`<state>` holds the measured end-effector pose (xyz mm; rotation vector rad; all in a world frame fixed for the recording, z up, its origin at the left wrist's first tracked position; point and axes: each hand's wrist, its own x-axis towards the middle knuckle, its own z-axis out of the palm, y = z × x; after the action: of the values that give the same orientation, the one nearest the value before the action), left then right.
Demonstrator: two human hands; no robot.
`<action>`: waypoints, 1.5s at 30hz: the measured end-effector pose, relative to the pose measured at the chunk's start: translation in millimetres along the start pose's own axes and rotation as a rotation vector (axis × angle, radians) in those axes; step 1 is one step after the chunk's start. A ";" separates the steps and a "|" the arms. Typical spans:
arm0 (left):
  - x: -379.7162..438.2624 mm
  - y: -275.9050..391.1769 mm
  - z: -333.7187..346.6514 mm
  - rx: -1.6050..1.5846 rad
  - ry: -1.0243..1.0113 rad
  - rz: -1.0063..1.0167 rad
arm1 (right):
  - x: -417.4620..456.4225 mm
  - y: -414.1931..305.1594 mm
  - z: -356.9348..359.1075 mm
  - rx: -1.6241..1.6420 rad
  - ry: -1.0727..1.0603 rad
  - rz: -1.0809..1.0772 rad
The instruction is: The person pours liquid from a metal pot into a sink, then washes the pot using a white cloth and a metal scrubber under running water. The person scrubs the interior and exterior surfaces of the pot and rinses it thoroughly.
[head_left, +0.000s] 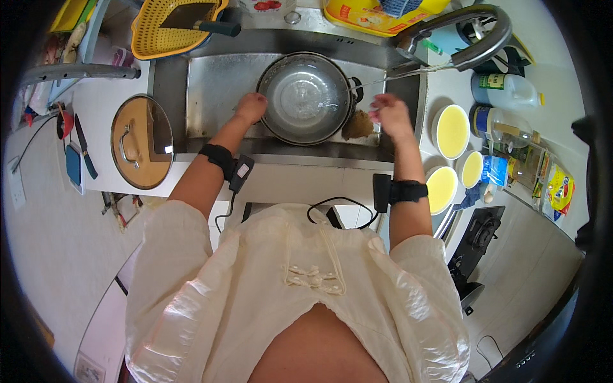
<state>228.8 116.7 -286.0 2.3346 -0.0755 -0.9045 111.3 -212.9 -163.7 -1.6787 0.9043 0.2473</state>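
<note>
A round metal pot [306,98] with water in it sits in the stainless steel sink [215,72]. My left hand [251,107] is closed at the pot's left rim, opposite the black right handle [357,89]; its grip covers the left handle. To the right of the pot, my right hand [391,115] hovers over the sink with loosely bent fingers, and no object shows in it. Just left of those fingers lies a brown scrubber [359,125], against the pot's lower right side. Water runs from the curved faucet [479,48] in a slanting stream into the pot.
A glass lid [142,142] lies left of the sink, near a knife [85,146]. Behind stands a yellow colander [172,40] with a cleaver [191,19] across it. Several yellow-lined bowls [450,131] and bottles [505,88] line the right counter.
</note>
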 end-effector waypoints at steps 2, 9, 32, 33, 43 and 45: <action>14.1 -19.4 0.1 0.046 0.157 -0.080 | 16.3 29.4 17.8 -0.532 -0.148 -0.011; -9.4 -11.6 -19.9 -0.332 -0.025 -0.475 | 74.4 78.9 39.4 -1.361 -0.718 -0.101; -29.5 22.8 -21.3 -0.782 -0.274 -0.371 | 74.1 58.0 98.9 -1.603 -0.437 -0.589; -32.5 27.8 -21.7 -0.769 -0.298 -0.351 | 68.2 59.8 106.8 -1.532 -0.675 -0.525; -38.5 50.1 -27.9 -0.732 -0.352 -0.313 | 51.5 3.3 184.4 0.199 -0.568 0.121; -42.1 58.5 -32.8 -0.676 -0.353 -0.270 | 67.2 -8.5 186.6 0.379 -0.372 0.171</action>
<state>226.8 98.5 -209.0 1.5662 0.3559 -1.2366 216.9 -73.4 -257.4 -1.1577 0.7568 0.4577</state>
